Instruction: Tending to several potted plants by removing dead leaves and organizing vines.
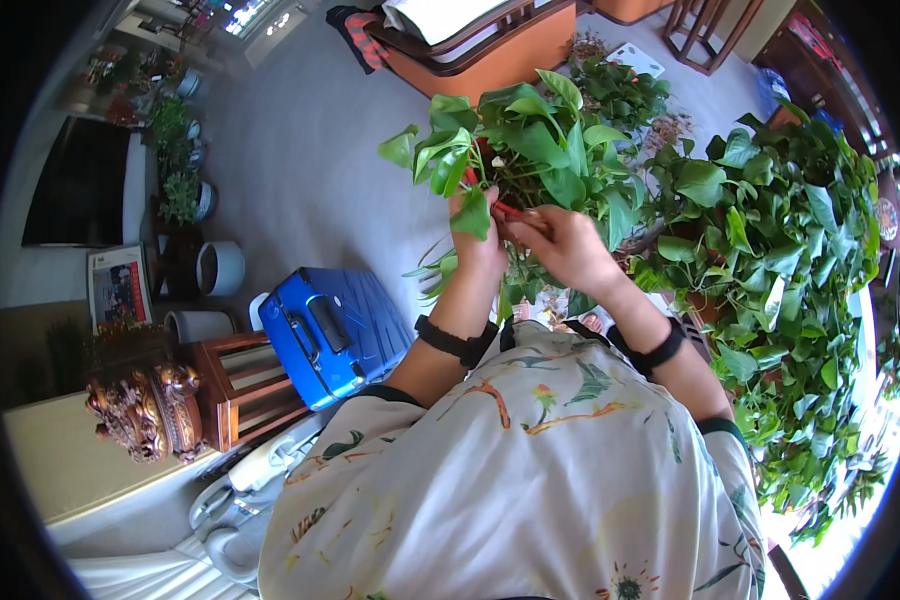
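Observation:
A leafy potted pothos plant (536, 142) stands before me, its pot mostly hidden by foliage. My left hand (480, 225) is at its near left side, partly covered by a leaf, among the stems. Close beside it, my right hand (562, 240) pinches a red ribbon (506, 209) between thumb and fingers. More red shows at the stems just above my left hand. What the left fingers hold is hidden by the leaf and the other hand. Both forearms wear black bands.
A large mass of pothos (772, 225) fills the right side. A blue hard-shell suitcase (337, 330) stands at the left, near a wooden stand (247, 382) and a grey-white pot (221, 268). A smaller potted plant (619, 90) and an orange-sided wooden seat (487, 52) are beyond.

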The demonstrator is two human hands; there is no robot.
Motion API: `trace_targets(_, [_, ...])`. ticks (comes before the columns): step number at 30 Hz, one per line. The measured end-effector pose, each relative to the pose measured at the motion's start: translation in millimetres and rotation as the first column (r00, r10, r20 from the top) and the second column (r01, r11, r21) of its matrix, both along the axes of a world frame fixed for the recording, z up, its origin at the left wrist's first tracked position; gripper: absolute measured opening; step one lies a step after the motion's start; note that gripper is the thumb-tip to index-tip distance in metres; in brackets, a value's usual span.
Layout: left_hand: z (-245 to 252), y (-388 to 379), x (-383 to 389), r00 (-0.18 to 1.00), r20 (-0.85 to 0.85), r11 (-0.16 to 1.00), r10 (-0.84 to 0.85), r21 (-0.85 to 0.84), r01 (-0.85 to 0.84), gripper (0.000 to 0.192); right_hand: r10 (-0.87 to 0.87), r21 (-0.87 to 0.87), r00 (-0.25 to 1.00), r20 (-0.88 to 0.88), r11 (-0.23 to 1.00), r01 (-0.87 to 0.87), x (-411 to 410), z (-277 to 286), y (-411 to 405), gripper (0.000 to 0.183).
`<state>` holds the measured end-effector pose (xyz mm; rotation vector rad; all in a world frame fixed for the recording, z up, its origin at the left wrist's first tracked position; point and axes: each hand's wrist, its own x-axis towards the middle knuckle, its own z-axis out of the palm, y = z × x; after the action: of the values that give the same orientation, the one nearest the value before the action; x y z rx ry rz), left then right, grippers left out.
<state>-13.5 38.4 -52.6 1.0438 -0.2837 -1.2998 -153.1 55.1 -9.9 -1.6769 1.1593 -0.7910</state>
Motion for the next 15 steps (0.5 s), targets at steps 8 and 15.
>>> trace_targets(8, [-1,13,0,0.989,-0.076,0.990,-0.129,-0.072,0.124,0.034,0.036,-0.237,0.935,-0.353,0.963,-0.127,10,-20,3,0.033])
trace_targets(15, [-7,15,4,0.995,-0.051,0.996,-0.082,-0.031,0.080,0.036,-0.036,-0.409,0.819,-0.572,0.878,-0.247,20,-24,3,0.014])
